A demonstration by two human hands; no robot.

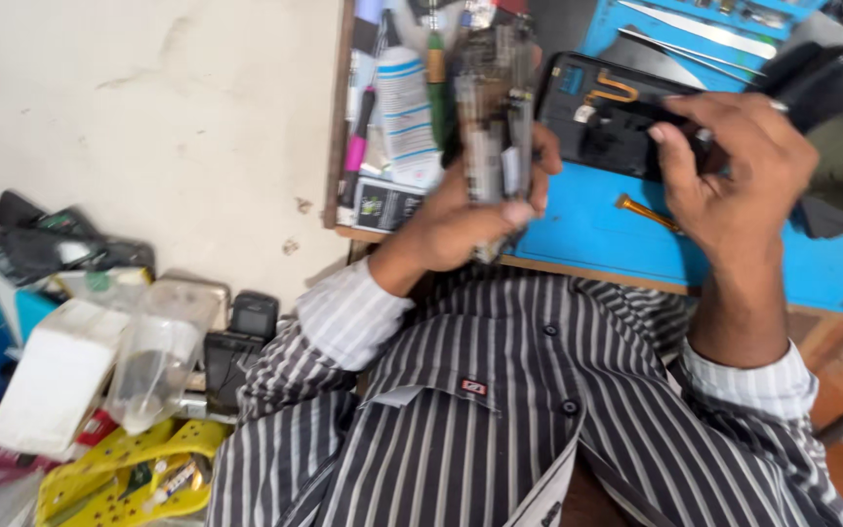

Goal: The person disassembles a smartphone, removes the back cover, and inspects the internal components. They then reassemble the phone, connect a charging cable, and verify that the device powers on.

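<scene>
Gripping circuit board (493, 127) — left hand (470, 220), upright

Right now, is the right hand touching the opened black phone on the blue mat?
Touching: in the head view the right hand has fingers lying on the opened black phone.

Bright, even daylight; soft shadows only. Motion blur smeared circuit board (492, 117) in left hand (470, 215); right hand (734, 176) slightly soft. White wall (148, 98) at upper left near overexposed. Glare on dark surface, upper right of frame.
</scene>
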